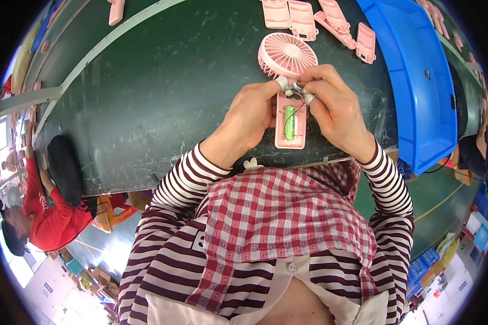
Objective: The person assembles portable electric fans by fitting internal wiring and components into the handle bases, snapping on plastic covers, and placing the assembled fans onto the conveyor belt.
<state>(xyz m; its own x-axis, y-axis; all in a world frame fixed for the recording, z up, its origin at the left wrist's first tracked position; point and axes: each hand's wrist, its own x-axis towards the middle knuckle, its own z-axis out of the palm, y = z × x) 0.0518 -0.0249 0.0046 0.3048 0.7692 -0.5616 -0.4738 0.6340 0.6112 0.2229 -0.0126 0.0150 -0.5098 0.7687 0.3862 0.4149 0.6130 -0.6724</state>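
A pink handheld fan lies in front of me, its round slatted head (290, 54) pointing away and its open handle (290, 144) toward me. Inside the handle sits a green cylindrical battery (290, 122), with thin red and black wires (298, 98) running up to the neck. My left hand (248, 115) grips the handle's upper left side, its white-covered thumb pressing at the neck. Close against the other side, my right hand (337, 108) is closed in a pinch beside the wires and a small part (297, 85); its fingers hide what exactly they hold.
Several pink handle shells (302, 20) lie beyond the fan on the dark green table (162, 92). A long blue tray (417, 86) stands along the right. At far left, a person in red (51, 211) sits near a black object (65, 165).
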